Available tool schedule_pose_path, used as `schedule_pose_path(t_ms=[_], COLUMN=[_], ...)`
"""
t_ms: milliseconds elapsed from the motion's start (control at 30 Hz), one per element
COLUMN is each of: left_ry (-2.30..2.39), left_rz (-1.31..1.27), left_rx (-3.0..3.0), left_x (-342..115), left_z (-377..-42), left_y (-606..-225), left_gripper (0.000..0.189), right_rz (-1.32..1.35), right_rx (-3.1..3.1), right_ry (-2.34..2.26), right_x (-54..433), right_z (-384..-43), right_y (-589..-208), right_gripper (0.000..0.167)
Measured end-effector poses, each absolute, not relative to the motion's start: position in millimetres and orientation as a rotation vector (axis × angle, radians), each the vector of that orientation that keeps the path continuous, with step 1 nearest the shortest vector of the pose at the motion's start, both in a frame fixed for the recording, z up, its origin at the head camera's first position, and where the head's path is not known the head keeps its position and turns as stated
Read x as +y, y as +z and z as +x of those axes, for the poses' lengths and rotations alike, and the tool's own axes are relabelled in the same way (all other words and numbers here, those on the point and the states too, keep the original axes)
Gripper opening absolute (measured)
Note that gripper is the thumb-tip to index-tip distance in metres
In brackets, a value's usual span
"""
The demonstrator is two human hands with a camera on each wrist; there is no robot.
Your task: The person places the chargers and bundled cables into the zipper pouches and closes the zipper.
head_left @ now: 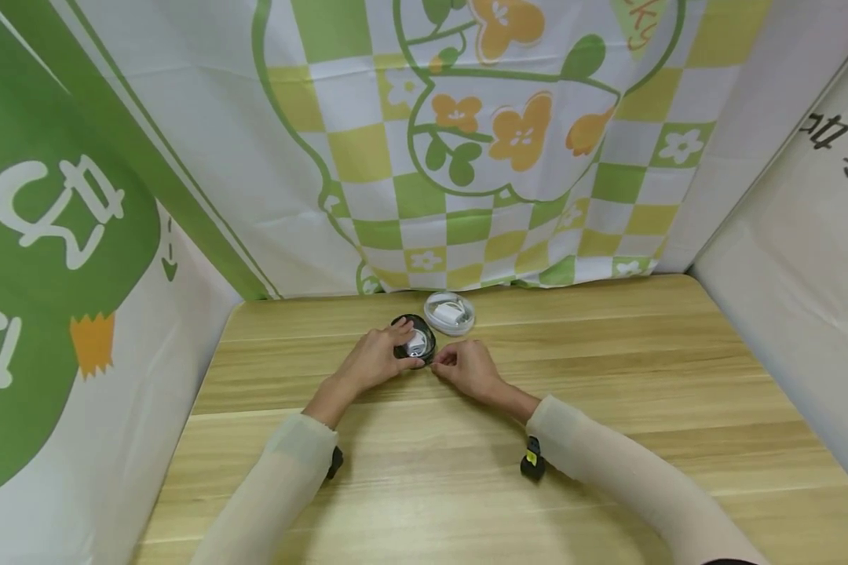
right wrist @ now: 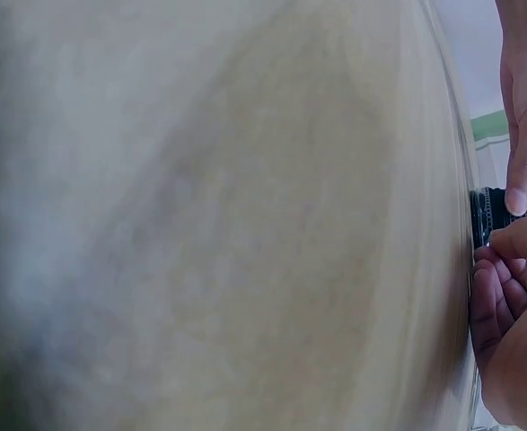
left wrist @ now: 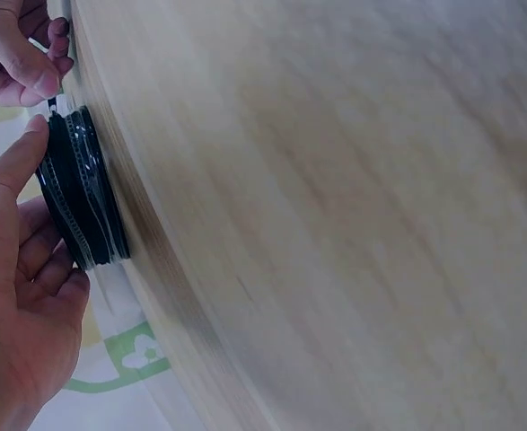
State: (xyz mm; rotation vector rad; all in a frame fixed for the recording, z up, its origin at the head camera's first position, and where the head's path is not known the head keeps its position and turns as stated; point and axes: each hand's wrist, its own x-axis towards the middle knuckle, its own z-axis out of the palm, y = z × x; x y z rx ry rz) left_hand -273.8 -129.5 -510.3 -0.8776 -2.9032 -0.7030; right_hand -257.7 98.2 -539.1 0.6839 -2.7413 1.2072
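Note:
A small round black zip case (head_left: pixel 427 328) lies on the table with a white charger (head_left: pixel 416 344) showing through its top. My left hand (head_left: pixel 373 359) holds it from the left, thumb on the near edge and fingers over the far side. At its near right edge my right hand (head_left: pixel 470 370) pinches the zipper pull (left wrist: pixel 53 105) between thumb and forefinger. Along the side of the case the zipper track (left wrist: pixel 61 189) shows in the left wrist view. Just behind it lies a round white case (head_left: pixel 441 326) with a white charger and cable inside.
The wooden table (head_left: pixel 608 353) reaches to a patterned cloth curtain (head_left: pixel 424 204) at its back edge. A green and white cloth wall (head_left: pixel 63 196) stands at left, a white one (head_left: pixel 798 275) at right.

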Motion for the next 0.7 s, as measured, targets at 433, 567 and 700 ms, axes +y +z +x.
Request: schedule_pose_path(t_ms=[433,567,700], left_ry=[-0.708,-0.713,-0.733], left_rz=[-0.89,-0.881,-0.868], left_rx=[-2.925,-2.939,-2.951], left_x=[-133.2,-133.0,-132.7], left_z=[-276.8,-276.9,-278.1], left_y=[-508.5,-507.7,-506.8], left_gripper=[0.071,0.072,0.071], right_rz=[0.707,0.686,0.632], right_rx=[-2.74,-2.735,-2.747], right_ry=[1.205,1.174,1.146], right_x=[102.8,105.3,107.8], right_z=[-262.2,-265.1,-269.3], right_y=[-536.6,-536.9,-536.9], right_gripper=[0.006,0.006,0.006])
